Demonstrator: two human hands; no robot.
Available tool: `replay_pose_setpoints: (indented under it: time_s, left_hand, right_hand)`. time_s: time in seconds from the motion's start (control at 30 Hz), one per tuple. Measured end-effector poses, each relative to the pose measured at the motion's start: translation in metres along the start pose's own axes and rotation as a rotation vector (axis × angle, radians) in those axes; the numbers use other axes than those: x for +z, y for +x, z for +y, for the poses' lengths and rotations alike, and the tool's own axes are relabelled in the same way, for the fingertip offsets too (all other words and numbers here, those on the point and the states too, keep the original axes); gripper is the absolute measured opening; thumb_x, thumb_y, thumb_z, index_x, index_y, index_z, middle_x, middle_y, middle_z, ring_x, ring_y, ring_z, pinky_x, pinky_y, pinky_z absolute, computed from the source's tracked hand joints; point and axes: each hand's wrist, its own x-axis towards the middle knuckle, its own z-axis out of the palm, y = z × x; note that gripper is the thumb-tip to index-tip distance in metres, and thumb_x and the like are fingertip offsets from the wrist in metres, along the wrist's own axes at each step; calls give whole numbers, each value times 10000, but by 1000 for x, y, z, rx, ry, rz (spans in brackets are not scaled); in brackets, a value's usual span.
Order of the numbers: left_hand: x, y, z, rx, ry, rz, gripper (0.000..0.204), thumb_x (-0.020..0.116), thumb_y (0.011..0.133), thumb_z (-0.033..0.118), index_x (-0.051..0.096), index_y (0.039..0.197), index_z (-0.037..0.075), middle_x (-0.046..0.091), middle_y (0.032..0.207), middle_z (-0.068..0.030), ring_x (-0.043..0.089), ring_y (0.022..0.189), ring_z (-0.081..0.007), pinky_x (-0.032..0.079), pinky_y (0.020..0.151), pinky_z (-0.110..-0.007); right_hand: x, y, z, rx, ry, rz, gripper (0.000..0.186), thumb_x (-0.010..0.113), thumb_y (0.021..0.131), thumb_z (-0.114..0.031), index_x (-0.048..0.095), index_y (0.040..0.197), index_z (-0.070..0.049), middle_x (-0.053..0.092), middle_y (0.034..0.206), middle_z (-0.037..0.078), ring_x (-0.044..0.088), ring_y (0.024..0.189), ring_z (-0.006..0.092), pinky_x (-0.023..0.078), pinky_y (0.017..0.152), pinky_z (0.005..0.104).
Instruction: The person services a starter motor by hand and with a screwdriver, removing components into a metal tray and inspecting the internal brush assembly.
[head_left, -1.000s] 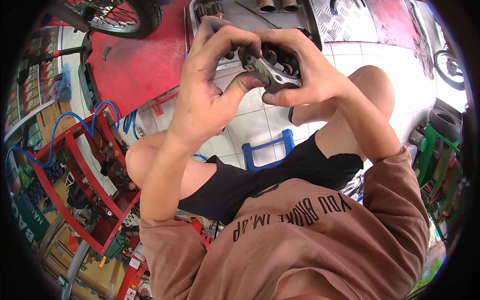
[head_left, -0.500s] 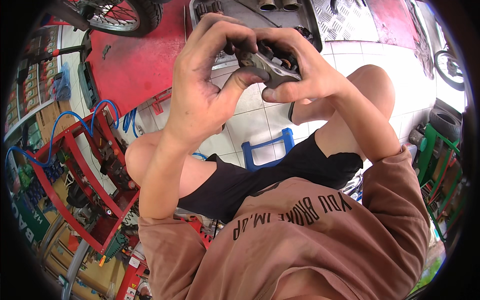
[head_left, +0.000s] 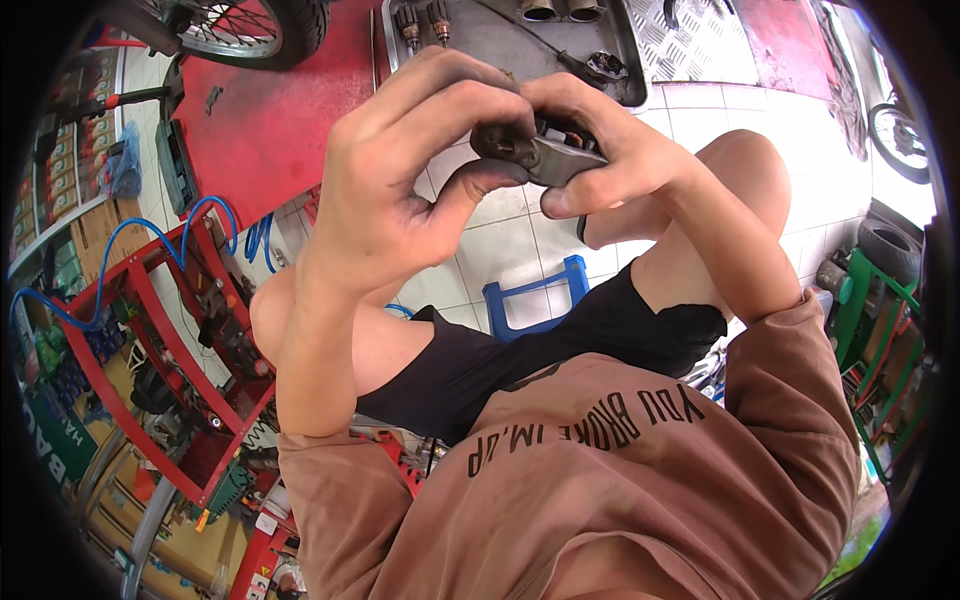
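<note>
Between my hands I hold a small grey metal housing with dark hollows and an orange-brown bit inside; its exact kind is hard to make out. My left hand grips its left end, thumb below and curled fingers above, the fingertips blackened with grime. From the other side my right hand clasps the right end, with the thumb along its near edge. The fingers hide much of the far side. Beyond the hands lies a metal tray holding two dark ribbed parts and two short metal cylinders.
A blue plastic stool stands on the tiled floor between my legs. To the left are a red platform, a motorcycle wheel, and a red-framed rack with a blue hose. A green rack is at right.
The metal housing has turned in my hands and shifted slightly down and right. My left hand has dropped a little, uncovering the ribbed parts in the tray.
</note>
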Motion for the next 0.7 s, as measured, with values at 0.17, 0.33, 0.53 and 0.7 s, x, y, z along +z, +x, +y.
replay_pose_setpoints:
  time_s: [0.17, 0.33, 0.53, 0.7]
  left_hand:
    - [1, -1, 1, 34, 60, -12, 263, 722, 716, 25, 616, 948, -39, 626, 901, -119, 619, 775, -228, 509, 664, -304]
    - [6, -2, 3, 52, 72, 63, 227, 690, 750, 6, 610, 953, -59, 620, 899, -128, 612, 786, -215, 509, 681, -298]
    - [7, -3, 5, -90, -40, 95, 197, 676, 785, 0, 600, 947, -80, 611, 898, -139, 598, 815, -200, 500, 704, -295]
    - [7, -2, 4, 17, -46, 26, 186, 664, 788, -12, 595, 946, -82, 605, 922, -134, 582, 817, -184, 487, 703, -286]
  right_hand:
    - [-1, -4, -3, 68, 27, -30, 812, 809, 668, -249, 460, 1342, 38, 530, 1251, 171, 496, 1201, 246, 375, 1034, 344]
    - [-2, -3, -3, 76, 102, -59, 798, 796, 679, -210, 449, 1356, 32, 522, 1269, 169, 489, 1209, 243, 373, 1030, 353]
    - [4, -3, 6, 12, 118, 44, 819, 798, 663, -183, 436, 1367, 27, 536, 1258, 156, 510, 1174, 231, 386, 1006, 343]
    - [2, -7, -7, 168, 310, -74, 831, 776, 644, -146, 420, 1376, 23, 539, 1226, 168, 520, 1147, 237, 403, 985, 338]
